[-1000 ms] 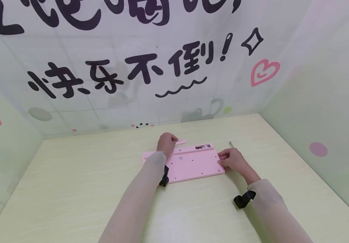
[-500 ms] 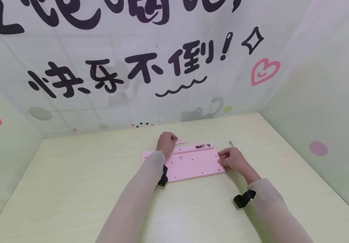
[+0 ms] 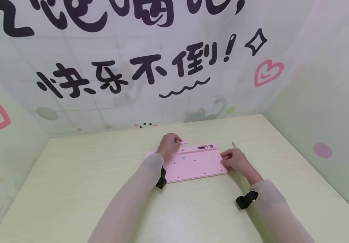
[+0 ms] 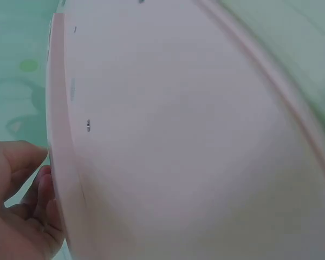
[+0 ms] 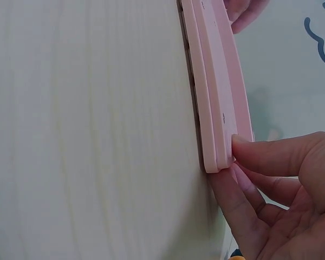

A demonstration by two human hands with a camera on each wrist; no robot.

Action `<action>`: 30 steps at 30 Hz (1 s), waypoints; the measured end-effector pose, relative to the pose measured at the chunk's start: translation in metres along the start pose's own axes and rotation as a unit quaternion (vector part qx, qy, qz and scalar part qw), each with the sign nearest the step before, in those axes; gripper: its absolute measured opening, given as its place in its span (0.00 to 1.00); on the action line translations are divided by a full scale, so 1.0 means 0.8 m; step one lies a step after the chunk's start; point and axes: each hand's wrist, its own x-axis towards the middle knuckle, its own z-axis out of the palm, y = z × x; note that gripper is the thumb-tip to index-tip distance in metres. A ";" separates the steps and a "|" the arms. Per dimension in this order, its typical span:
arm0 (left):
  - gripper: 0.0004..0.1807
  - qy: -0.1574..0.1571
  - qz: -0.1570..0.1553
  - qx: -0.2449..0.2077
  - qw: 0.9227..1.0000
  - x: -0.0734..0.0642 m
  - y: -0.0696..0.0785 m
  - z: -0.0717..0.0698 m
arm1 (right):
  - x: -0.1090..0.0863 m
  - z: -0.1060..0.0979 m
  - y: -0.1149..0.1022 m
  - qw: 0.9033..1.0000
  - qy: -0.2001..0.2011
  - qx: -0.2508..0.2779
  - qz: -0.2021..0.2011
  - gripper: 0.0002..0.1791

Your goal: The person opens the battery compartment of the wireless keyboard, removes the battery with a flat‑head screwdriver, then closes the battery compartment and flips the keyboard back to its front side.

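A pink keyboard (image 3: 195,165) lies face down on the table, small screws dotting its underside. Near its far right corner the battery compartment (image 3: 206,147) is uncovered. My left hand (image 3: 169,145) reaches over the keyboard's left part and pinches one end of a small flat pink battery cover (image 3: 184,142) just behind the back edge. In the left wrist view the keyboard's raised edge (image 4: 59,108) hides those fingertips. My right hand (image 5: 281,184) grips the keyboard's right end, thumb (image 5: 254,151) on the underside that faces up and fingers below.
A thin metal rod (image 3: 233,145) lies on the pale wooden table (image 3: 80,182) just beyond the right hand. Low in the right wrist view a bit of something orange and black (image 5: 237,254) shows. Printed walls (image 3: 125,111) stand behind and at both sides.
The head view has shifted slightly, so everything sits a little further right in it. Both hands, the keyboard and the battery cover keep their places relative to one another.
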 end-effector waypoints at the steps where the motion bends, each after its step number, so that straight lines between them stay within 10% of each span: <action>1: 0.10 -0.003 0.000 0.000 1.000 -0.002 0.000 0.000 | 0.000 0.000 0.000 1.000 0.000 -0.001 -0.001 0.16; 30: 0.10 -0.027 -0.006 -0.017 0.999 -0.041 0.003 -0.010 | 0.002 -0.002 -0.001 1.000 -0.016 0.008 0.008 0.18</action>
